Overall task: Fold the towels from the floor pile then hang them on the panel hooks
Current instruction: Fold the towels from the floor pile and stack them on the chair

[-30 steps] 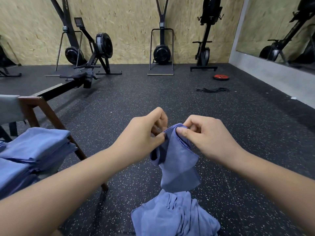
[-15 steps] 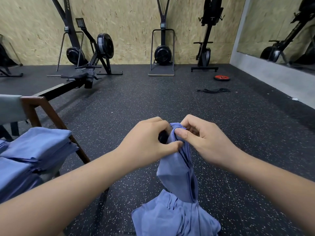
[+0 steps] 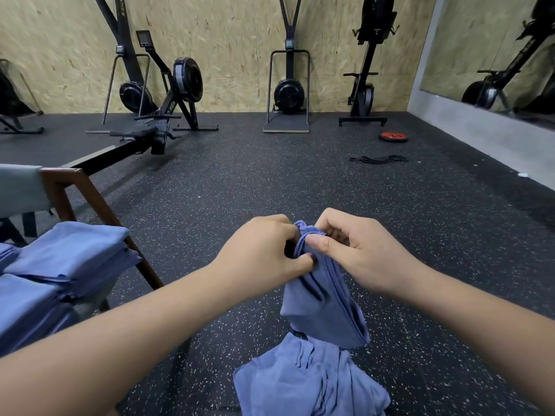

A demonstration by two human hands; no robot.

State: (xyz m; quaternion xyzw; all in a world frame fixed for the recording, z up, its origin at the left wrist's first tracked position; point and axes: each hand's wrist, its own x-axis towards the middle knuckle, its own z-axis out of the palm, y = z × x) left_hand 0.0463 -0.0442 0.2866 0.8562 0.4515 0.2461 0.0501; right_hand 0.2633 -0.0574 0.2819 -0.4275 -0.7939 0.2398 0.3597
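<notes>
A blue towel [image 3: 322, 298] hangs bunched in the air in front of me, held at its top edge by both hands. My left hand [image 3: 264, 256] pinches the top from the left, thumb and fingers curled on the cloth. From the right, my right hand [image 3: 354, 250] pinches the same edge, its thumb lying across the fabric. Under the held towel, a loose pile of blue towels [image 3: 306, 382] lies on the black speckled floor. No panel hooks are in view.
A wooden chair [image 3: 90, 205] at the left carries stacks of folded blue towels [image 3: 60, 265]. Rowing and ski machines [image 3: 168, 94] stand along the chipboard wall. A red weight plate [image 3: 393, 136] and a black band [image 3: 378, 159] lie on the floor at right.
Both hands have drawn close together at the towel's top edge and sunk slightly. The hanging towel has narrowed into a tighter bunch.
</notes>
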